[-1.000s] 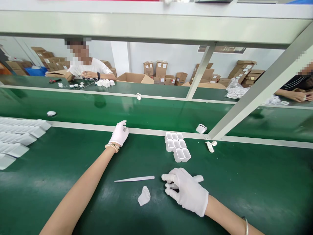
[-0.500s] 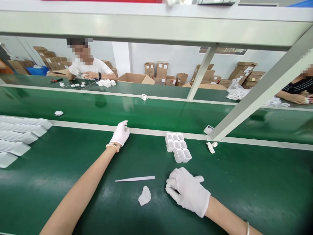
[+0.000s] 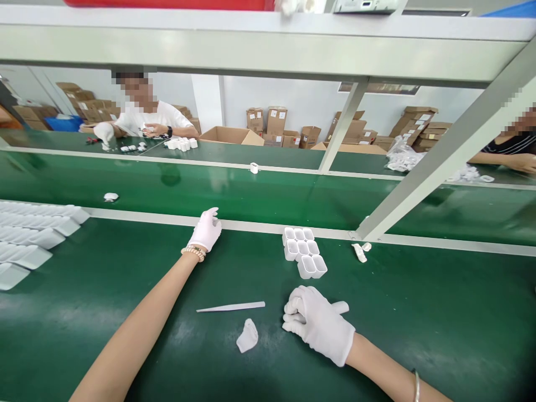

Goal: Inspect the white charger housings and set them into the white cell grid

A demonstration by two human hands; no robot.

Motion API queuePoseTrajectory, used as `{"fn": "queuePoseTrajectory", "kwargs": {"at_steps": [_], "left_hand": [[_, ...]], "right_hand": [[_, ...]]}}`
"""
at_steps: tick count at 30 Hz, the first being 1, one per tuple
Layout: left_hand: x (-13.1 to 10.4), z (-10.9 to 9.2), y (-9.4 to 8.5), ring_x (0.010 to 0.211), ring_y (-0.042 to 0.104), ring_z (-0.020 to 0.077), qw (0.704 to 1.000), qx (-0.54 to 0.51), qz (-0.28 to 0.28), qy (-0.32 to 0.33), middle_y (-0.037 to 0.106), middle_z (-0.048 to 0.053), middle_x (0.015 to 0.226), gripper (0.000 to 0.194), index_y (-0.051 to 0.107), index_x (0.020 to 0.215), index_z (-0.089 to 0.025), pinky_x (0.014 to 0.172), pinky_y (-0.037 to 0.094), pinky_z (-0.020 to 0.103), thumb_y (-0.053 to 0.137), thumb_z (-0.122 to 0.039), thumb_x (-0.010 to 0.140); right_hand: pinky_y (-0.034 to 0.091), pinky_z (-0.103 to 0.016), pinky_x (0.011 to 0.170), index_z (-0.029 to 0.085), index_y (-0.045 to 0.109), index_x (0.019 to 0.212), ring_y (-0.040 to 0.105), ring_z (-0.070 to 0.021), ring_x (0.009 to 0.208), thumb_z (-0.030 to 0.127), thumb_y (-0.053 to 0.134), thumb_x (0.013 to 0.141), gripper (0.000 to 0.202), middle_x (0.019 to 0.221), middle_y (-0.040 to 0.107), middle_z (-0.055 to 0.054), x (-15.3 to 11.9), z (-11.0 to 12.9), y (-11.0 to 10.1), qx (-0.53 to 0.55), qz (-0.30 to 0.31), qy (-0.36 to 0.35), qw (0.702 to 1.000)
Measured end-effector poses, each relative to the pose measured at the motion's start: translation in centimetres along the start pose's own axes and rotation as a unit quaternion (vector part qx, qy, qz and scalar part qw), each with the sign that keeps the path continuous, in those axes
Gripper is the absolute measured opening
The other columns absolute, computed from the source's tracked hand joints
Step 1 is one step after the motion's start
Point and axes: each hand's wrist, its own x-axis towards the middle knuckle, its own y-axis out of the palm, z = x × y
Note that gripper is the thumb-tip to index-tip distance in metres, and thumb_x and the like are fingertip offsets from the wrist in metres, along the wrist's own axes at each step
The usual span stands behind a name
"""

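Note:
My left hand (image 3: 205,230), in a white glove, rests at the rail along the belt, fingers apart, holding nothing. On the green table my right hand (image 3: 317,321), also gloved, lies with its fingers curled; whether anything is under them is hidden. Left of it are a thin pointed white tool (image 3: 232,306) and a crumpled white piece (image 3: 248,336). Beyond my right hand stands a group of small open white cups (image 3: 302,247). Small white scraps (image 3: 359,252) lie farther right.
Rows of white cases (image 3: 31,245) fill the left side. A slanted metal post (image 3: 444,139) rises at the right. Small white parts (image 3: 111,197) sit on the green belt (image 3: 201,187). Two people work across it.
The white parts on the belt have moved right, one passing behind the post. My right hand's fingers have curled in slightly. The person opposite has raised a gloved hand.

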Motion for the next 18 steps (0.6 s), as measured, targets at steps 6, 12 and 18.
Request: {"fn": "queuePoseTrajectory", "kwargs": {"at_steps": [6,12,18], "left_hand": [[0.0,0.0,0.0,0.109,0.066,0.0234,1.0,-0.003,-0.003,0.009,0.061,0.011,0.127,0.055,0.051,0.14,-0.025,0.103,0.051,0.044,0.058,-0.015,0.086],[0.0,0.0,0.1,0.11,0.066,0.0235,1.0,0.0,-0.003,0.001,0.061,0.011,0.127,0.054,0.052,0.14,-0.025,0.103,0.051,0.043,0.057,-0.016,0.087],[0.1,-0.1,0.3,0.11,0.066,0.0236,1.0,-0.002,-0.006,0.007,0.062,0.01,0.125,0.055,0.052,0.139,-0.026,0.107,0.048,0.044,0.058,-0.015,0.085]], "right_hand": [[0.052,-0.025,0.049,0.02,0.058,0.074,0.057,-0.0119,0.052,0.003,0.072,0.074,0.023,0.068,0.062,0.002,0.1,0.4,0.3,0.049,-0.003,0.041,0.998],[0.055,-0.036,0.068,0.023,0.067,0.088,0.069,-0.0272,0.086,0.019,0.083,0.072,0.023,0.092,0.071,-0.005,-0.9,0.8,-1.1,-0.016,-0.061,0.049,0.997],[0.052,-0.034,0.065,0.025,0.07,0.088,0.068,-0.0235,0.082,0.025,0.069,0.088,0.001,0.089,0.072,-0.003,-2.0,0.9,-0.9,-0.13,-0.067,-0.012,0.989]]}}
